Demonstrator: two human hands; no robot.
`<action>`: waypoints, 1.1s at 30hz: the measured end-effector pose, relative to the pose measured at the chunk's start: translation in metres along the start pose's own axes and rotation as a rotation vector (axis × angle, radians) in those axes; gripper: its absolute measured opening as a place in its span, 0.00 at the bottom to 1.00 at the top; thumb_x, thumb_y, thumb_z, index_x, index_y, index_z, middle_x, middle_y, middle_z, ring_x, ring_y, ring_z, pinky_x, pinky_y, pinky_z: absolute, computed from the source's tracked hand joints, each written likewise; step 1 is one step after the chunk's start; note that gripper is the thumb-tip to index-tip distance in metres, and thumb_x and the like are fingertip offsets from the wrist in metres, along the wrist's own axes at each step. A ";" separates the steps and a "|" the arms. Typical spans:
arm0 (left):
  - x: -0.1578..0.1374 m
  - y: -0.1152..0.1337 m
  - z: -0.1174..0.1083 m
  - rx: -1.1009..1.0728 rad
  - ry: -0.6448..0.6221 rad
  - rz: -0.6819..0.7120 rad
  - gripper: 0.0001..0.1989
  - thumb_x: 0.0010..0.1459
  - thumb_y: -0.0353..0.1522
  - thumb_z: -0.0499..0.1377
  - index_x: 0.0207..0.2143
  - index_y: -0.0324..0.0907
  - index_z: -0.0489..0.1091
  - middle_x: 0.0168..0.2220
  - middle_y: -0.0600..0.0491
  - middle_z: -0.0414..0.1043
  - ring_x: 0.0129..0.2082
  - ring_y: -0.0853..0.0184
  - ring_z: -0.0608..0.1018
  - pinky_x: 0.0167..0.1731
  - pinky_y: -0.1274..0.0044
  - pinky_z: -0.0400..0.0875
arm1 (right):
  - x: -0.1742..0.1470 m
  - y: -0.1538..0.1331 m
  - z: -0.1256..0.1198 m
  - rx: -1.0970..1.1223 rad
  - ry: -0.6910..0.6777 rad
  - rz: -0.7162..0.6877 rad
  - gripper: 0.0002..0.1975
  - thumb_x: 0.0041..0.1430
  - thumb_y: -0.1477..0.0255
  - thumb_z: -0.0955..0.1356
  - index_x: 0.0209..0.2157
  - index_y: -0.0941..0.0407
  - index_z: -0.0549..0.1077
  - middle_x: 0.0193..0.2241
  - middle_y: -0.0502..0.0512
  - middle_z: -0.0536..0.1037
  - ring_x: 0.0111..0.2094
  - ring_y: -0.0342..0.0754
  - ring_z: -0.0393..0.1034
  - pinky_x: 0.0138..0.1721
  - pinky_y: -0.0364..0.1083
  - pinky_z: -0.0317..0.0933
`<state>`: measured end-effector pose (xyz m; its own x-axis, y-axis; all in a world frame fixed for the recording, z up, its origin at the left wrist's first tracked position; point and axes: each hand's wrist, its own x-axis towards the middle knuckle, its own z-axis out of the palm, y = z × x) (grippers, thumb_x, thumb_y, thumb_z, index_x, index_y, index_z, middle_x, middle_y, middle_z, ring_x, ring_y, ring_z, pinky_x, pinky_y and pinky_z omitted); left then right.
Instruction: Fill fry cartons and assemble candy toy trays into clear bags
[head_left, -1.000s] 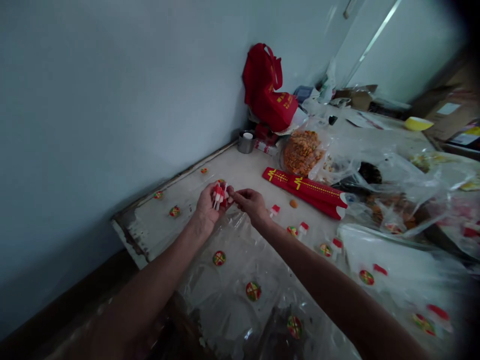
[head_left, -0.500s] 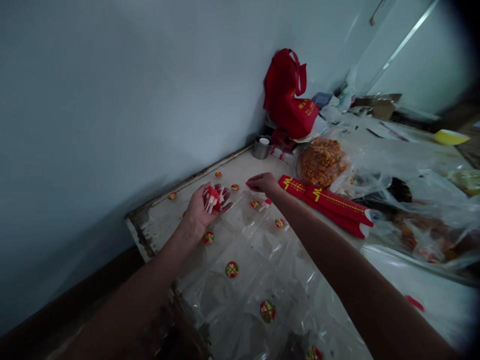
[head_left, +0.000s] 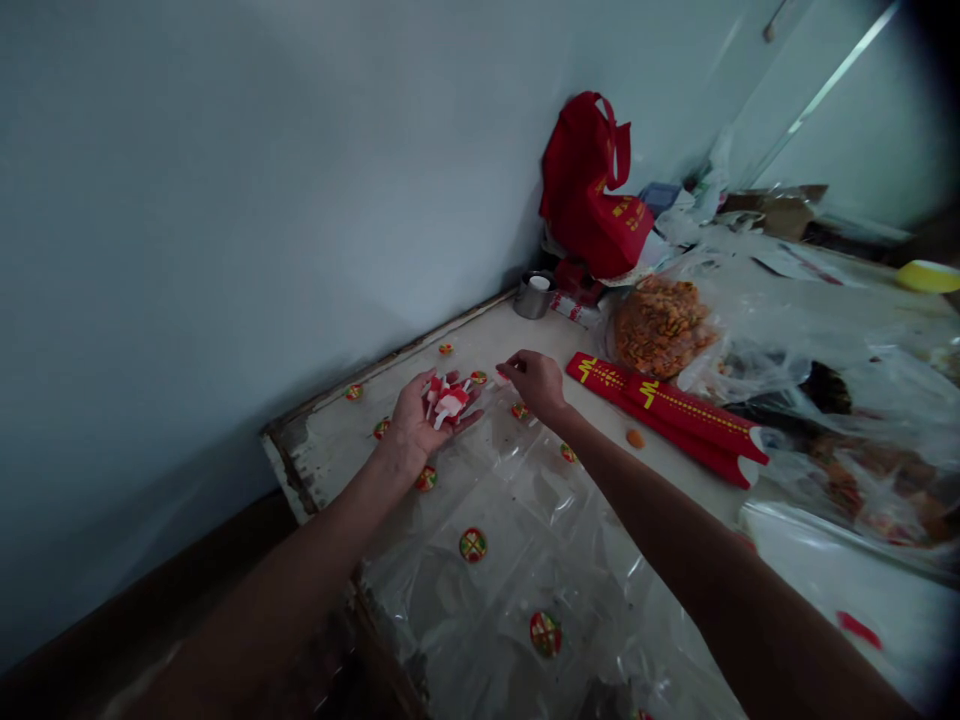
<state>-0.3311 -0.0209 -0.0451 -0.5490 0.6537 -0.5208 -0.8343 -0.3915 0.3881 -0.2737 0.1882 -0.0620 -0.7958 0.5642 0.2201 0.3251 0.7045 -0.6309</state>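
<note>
My left hand [head_left: 420,415] is palm up with its fingers partly spread, cradling a small pile of red-and-white pieces [head_left: 450,402] with short white stems. To its right, my right hand [head_left: 536,382] is closed in a pinch, palm down, at one small pale-and-red piece [head_left: 502,377] of what looks like the same sort. Under both hands lie clear plastic bags [head_left: 555,495], spread over the tabletop. Round red-and-green labels show among them, such as one label [head_left: 473,544] in front and another label [head_left: 478,377] between my hands.
A folded red carton strip [head_left: 667,405] with yellow marks lies to the right, near a bag of orange food [head_left: 664,325]. Behind stand a metal cup [head_left: 534,295] and a red cloth bag [head_left: 592,200] against the wall. More plastic bags [head_left: 870,440] crowd the right side.
The view has shifted slightly, moving things rightward in the picture. My right hand has come closer to my left, and a pale piece now shows at its fingertips. The pile still sits in my left palm.
</note>
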 end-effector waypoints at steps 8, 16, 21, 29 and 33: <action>-0.002 -0.009 0.016 0.024 0.082 0.067 0.10 0.59 0.34 0.57 0.39 0.38 0.74 0.32 0.46 0.79 0.32 0.60 0.83 0.39 0.63 0.79 | -0.059 -0.051 0.007 0.568 -0.303 0.119 0.23 0.46 0.49 0.75 0.27 0.56 0.76 0.21 0.48 0.74 0.21 0.42 0.63 0.23 0.42 0.54; -0.009 -0.003 0.014 0.042 0.195 0.076 0.07 0.58 0.29 0.55 0.35 0.39 0.73 0.26 0.50 0.76 0.25 0.64 0.79 0.32 0.68 0.79 | -0.059 -0.057 0.016 0.752 -0.173 0.217 0.21 0.35 0.58 0.80 0.25 0.57 0.75 0.20 0.49 0.75 0.22 0.42 0.65 0.23 0.42 0.56; -0.005 0.023 0.000 -0.099 0.194 0.165 0.06 0.58 0.29 0.56 0.35 0.38 0.72 0.30 0.47 0.77 0.29 0.62 0.81 0.30 0.70 0.80 | -0.002 -0.055 0.015 0.874 -0.148 0.344 0.16 0.42 0.60 0.77 0.26 0.57 0.75 0.22 0.52 0.77 0.21 0.40 0.67 0.23 0.40 0.61; -0.026 0.059 -0.026 -0.124 0.197 0.230 0.07 0.61 0.30 0.55 0.35 0.37 0.72 0.31 0.46 0.78 0.31 0.60 0.82 0.30 0.69 0.80 | 0.079 -0.041 0.062 0.541 -0.036 0.381 0.13 0.44 0.72 0.76 0.19 0.56 0.68 0.16 0.51 0.74 0.21 0.44 0.71 0.26 0.43 0.66; -0.036 0.064 -0.031 -0.117 0.186 0.244 0.07 0.61 0.31 0.55 0.35 0.38 0.72 0.34 0.44 0.79 0.33 0.60 0.82 0.32 0.69 0.80 | 0.079 -0.028 0.074 0.264 0.001 0.301 0.12 0.40 0.70 0.78 0.19 0.56 0.72 0.17 0.51 0.74 0.25 0.47 0.72 0.28 0.43 0.63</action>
<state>-0.3666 -0.0900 -0.0253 -0.7241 0.4063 -0.5573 -0.6712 -0.6010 0.4338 -0.3838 0.1813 -0.0814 -0.6840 0.7295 -0.0032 0.4014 0.3727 -0.8366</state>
